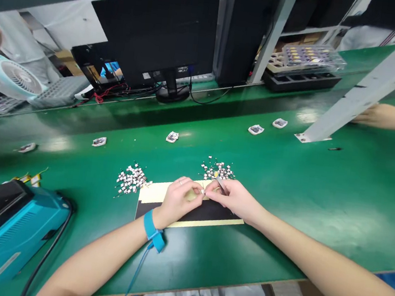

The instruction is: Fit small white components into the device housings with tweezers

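My left hand (180,198) is closed in a pinch on a small white part (203,192), a tiny piece with a thin dark lead. My right hand (237,200) meets it from the other side, its thumb and finger near the same part. A slim metal tool that looks like tweezers (220,185) sits in the right hand. Under both hands lies a pale yellow sheet (151,193) with a black band (211,212) across it. Small white-and-black parts form a left pile (131,179) and a right pile (211,171). A blue wrist strap (151,229) circles my left wrist.
Several white-rimmed pieces (172,137) stand in a row along the green bench (278,191). A teal machine (10,230) is at left, a fan (15,77) behind it. A monitor (157,32) and white post (358,96) rise behind. Another person's hand (374,115) shows far right.
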The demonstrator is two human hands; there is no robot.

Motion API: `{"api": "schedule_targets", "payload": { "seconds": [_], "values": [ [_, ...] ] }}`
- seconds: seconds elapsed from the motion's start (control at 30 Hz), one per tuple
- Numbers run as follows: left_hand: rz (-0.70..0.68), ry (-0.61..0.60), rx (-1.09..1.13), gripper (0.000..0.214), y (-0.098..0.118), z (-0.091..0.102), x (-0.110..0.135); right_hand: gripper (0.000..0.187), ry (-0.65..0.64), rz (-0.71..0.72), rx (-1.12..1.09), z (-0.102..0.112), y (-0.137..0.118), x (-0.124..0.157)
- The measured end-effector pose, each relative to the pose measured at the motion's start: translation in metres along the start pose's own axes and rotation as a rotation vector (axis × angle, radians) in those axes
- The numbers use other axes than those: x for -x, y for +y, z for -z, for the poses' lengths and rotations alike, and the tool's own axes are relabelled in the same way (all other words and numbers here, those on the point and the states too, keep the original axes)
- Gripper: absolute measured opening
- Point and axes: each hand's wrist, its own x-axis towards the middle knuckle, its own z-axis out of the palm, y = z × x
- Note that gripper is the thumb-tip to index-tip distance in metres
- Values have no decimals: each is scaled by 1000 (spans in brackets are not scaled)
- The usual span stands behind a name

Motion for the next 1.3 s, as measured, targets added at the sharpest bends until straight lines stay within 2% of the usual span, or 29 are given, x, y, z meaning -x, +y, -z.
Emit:
{"api": "schedule_targets", "payload": {
  "seconds": [0.17,0.4,0.63,0.87,1.13,1.3],
  "values": [
    [-53,-7,-72,3,-2,-2,2,23,16,2,117,-2,2,-1],
    [-128,-20,-119,5,-4,-3,4,19,3,-75,230,-4,5,-5],
    [-171,-18,-98,9,-1,-3,6,18,-56,-107,98,-1,7,-5],
    [-104,34,-55,5,-3,-1,2,19,-77,-142,-18,8,5,-6],
    [-93,31,-50,5,-3,-1,4,20,-5,-91,-20,-3,5,-4],
    [-91,29,-86,5,-1,-2,4,22,-10,-30,21,-5,5,-3]
  ]
}}
